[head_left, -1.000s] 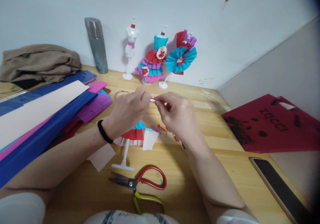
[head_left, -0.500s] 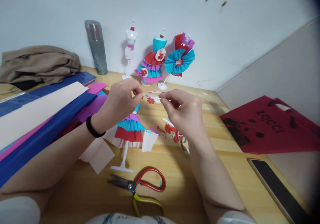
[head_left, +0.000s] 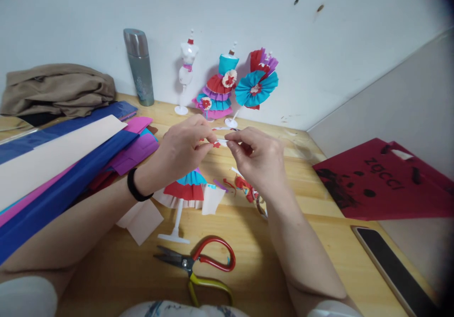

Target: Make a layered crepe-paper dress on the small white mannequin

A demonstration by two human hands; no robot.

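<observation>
My left hand (head_left: pixel 189 142) is closed in a pinch over the dressed mannequin's upper part, hiding it. My right hand (head_left: pixel 253 149) pinches a thin white strip (head_left: pixel 222 141) that stretches between the two hands. The left fingertips are at the strip's other end; their exact grip is partly hidden. Just below the strip, a small red paper flower (head_left: pixel 216 145) shows in part. Under my left hand stands the small mannequin's tiered paper skirt (head_left: pixel 184 189) in blue, red and pale pink, on a white stand (head_left: pixel 173 236).
Scissors (head_left: pixel 191 265) with red and yellow handles lie in front. Several dressed mannequins, one with a blue paper fan flower (head_left: pixel 256 89), stand by the wall. Coloured paper sheets (head_left: pixel 64 151) lie left, beside a thermos (head_left: pixel 140 69). A red bag (head_left: pixel 383 180) and phone (head_left: pixel 393 269) are right.
My left hand has moved right and slightly down, closer to my right hand, and its fingers have come to the strip. The strip, looped before, looks straighter between the hands.
</observation>
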